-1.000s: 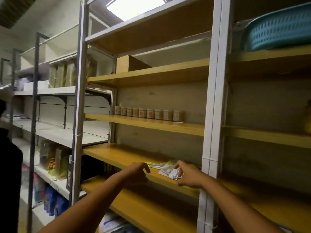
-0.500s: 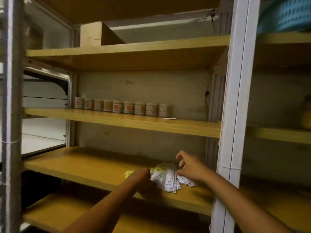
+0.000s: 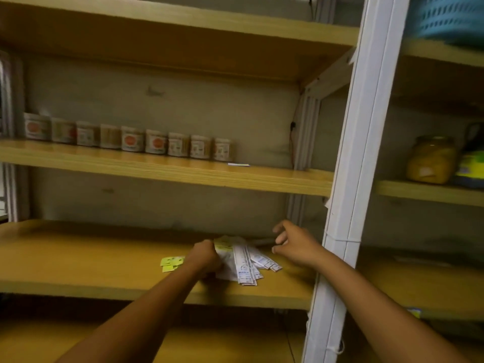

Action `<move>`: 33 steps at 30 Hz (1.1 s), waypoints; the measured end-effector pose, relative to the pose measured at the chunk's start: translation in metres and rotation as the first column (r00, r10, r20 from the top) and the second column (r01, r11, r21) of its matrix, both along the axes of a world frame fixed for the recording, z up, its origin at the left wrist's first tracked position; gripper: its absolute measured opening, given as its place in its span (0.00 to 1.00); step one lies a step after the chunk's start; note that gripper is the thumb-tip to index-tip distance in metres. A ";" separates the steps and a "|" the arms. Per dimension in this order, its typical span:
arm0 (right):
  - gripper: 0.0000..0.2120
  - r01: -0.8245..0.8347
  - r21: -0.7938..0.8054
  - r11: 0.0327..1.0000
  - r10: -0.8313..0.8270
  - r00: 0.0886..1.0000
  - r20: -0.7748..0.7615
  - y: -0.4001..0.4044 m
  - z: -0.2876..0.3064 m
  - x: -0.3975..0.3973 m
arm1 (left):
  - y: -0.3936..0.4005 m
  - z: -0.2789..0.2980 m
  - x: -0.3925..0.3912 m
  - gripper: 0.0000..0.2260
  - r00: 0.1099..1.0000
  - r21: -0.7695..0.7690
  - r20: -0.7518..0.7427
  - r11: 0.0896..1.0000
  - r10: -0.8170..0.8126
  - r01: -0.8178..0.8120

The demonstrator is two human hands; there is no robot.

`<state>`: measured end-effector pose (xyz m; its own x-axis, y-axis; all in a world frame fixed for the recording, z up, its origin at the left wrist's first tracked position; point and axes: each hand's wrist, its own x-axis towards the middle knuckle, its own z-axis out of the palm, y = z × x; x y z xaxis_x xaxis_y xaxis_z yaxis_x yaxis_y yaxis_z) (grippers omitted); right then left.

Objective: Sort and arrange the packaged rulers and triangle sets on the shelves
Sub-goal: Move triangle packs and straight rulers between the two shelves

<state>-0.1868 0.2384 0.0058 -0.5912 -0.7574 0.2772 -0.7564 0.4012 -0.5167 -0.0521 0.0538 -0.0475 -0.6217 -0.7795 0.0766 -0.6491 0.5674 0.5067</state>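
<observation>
Packaged rulers, a fanned bundle of long white printed sleeves [image 3: 243, 263], lie near the front edge of the lower yellow wooden shelf board [image 3: 78, 260], right of centre and close to the white metal upright post [image 3: 358, 158]. Left hand [image 3: 205, 258]: fingers curled into a fist on the left side of the bundle, apparently gripping it; the exact purchase is hidden by the knuckles. Right hand [image 3: 294, 244]: fingers loosely bent and spread, holding nothing, poised just right of the fan and apart from it. Small yellow-green printed packets [image 3: 171, 263] lie flat just left of the left hand, possibly the triangle sets; too blurred to confirm. Judged step: gathering the splayed rulers into one squared stack. To do it well, keep the left hand as a fixed stop, bring the right hand in against the loose outer ends, close the fan, then tap the long edges against the board to align them. Risk: thin slick sleeves may slip off the front edge if pushed forward, so work toward the back wall. Keep the yellow-green packets separate. Farther back, on the shelf above, a row of small labelled cylindrical jars [image 3: 128, 138] stands well clear; a yellow translucent plastic jar [image 3: 429, 161] sits in the right bay.
</observation>
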 end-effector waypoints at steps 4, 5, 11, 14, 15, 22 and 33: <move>0.18 -0.027 0.002 1.000 0.027 1.000 0.003 -0.004 0.002 0.005 | -0.005 0.006 0.003 0.17 0.992 0.258 -0.103 0.965 0.066 -0.038; 0.18 -0.031 0.001 1.000 0.031 0.999 0.007 -0.005 0.002 0.005 | -0.007 0.009 0.006 0.16 0.992 0.269 -0.106 0.962 0.068 -0.038; 0.18 -0.051 0.008 0.999 0.051 0.998 0.028 -0.015 0.003 0.004 | -0.037 0.031 0.030 0.17 0.963 0.226 -0.264 0.974 0.051 0.011; 0.18 -0.059 0.005 0.998 0.059 0.997 0.039 -0.023 0.001 0.005 | -0.055 0.035 0.046 0.10 0.925 0.239 -0.376 0.970 0.061 0.034; 0.17 -0.060 0.008 0.998 0.060 0.997 0.044 -0.025 -0.001 0.006 | -0.059 0.036 0.051 0.09 0.912 0.226 -0.407 0.973 0.049 0.049; 0.09 -0.070 0.075 0.995 0.066 0.996 0.065 -0.040 -0.012 0.012 | -0.066 0.038 0.079 0.08 0.798 0.174 -0.601 0.969 -0.038 0.177; 0.18 0.086 0.265 0.960 -0.104 0.993 0.055 -0.058 -0.052 0.017 | -0.084 0.034 0.085 0.10 0.760 0.124 -0.644 0.970 -0.083 0.211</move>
